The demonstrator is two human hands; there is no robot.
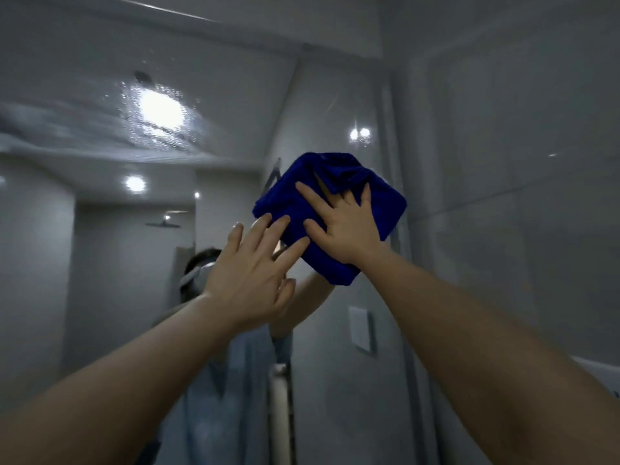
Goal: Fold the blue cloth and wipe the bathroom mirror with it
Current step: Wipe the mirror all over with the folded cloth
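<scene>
The folded blue cloth (pixel 288 196) lies flat on the bathroom mirror (pixel 110 270) under the spread right hand (pixel 345 226), which presses it for wiping, while the left hand (pixel 255 266), fingers straight and apart, touches its edge beside it, probably steadying the folds.

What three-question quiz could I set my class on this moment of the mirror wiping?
1. True or false: the right hand presses the folded blue cloth against the mirror with its fingers spread.
2. Where do the fingertips of the left hand lie? A: at the cloth's lower-left edge. B: on a tap. C: round a spray bottle.
3. Fill in: droplets show on the mirror's upper ____ part.

Key: 1 true. 2 A. 3 left.
</scene>
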